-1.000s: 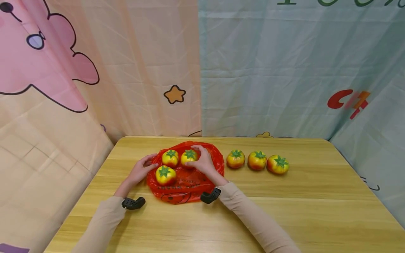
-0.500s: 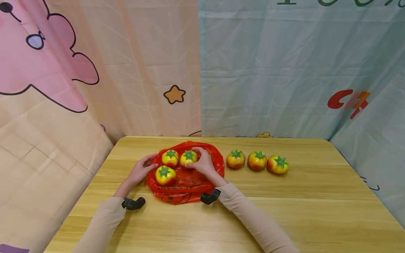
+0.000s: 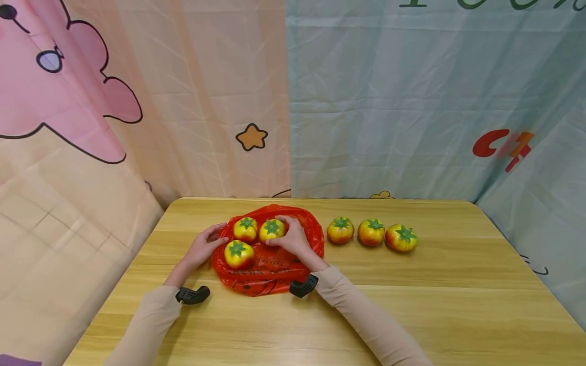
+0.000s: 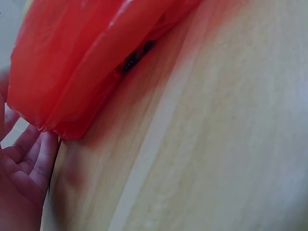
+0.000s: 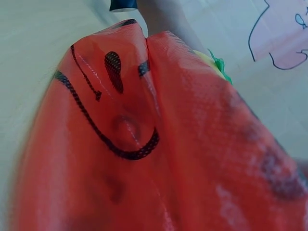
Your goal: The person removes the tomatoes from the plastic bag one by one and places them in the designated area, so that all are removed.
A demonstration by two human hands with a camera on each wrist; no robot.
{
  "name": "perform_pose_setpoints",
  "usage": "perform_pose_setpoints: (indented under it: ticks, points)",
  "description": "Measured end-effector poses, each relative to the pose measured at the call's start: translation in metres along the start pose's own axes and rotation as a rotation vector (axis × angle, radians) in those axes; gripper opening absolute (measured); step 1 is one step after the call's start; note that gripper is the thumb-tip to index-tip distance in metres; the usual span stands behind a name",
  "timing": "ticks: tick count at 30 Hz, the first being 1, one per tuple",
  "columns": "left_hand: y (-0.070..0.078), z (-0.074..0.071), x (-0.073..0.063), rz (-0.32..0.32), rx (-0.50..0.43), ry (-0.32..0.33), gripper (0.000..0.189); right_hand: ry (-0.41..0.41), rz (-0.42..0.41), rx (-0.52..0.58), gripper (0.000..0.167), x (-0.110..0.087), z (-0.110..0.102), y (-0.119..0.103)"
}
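A red plastic bag [image 3: 274,262] with dark print lies spread open on the wooden table. Inside it are two yellow-and-red tomatoes with green leaf tops, one at the back left [image 3: 245,230] and one in front [image 3: 239,254]. My right hand [image 3: 295,238] pinches a third tomato [image 3: 271,230] between thumb and fingers, inside the bag at the back. At the bag's left rim, my left hand [image 3: 204,246] holds the edge between thumb and fingers; the left wrist view shows its fingers [image 4: 41,159] against the red plastic. In the right wrist view, the bag hides my right hand.
Right of the bag, three more tomatoes stand in a row: the nearest [image 3: 340,231], the middle [image 3: 371,233] and the far right one [image 3: 401,238]. The wooden table [image 3: 435,305] reaches back to a printed curtain [image 3: 366,101]. Both wrists wear black cameras.
My right hand has shifted very slightly left with the pinched tomato. My left hand stays at the bag's rim, and the other tomatoes keep their places.
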State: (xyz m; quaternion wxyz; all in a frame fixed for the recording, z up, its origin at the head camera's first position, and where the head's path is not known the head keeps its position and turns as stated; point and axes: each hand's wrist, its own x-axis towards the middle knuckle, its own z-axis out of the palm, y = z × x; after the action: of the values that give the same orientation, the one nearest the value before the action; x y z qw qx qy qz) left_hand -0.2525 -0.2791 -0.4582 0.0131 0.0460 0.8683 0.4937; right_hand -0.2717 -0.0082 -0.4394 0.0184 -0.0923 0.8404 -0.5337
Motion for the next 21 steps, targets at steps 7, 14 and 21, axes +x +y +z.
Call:
perform_pose_setpoints:
  ticks: [7, 14, 21]
  points:
    - [0.0007, -0.0009, -0.0007, 0.003, 0.005, -0.018, 0.056, -0.007, -0.037, -0.021, 0.068, -0.0013, 0.0000, 0.0025]
    - [0.0009, -0.0019, -0.0021, 0.006, -0.008, -0.016, 0.057, -0.023, -0.046, -0.053, 0.068, -0.0023, 0.0006, 0.0029]
    - [-0.0007, -0.0018, -0.0008, 0.012, -0.010, -0.021, 0.057, -0.022, -0.078, -0.062, 0.067, -0.0049, -0.0016, 0.0001]
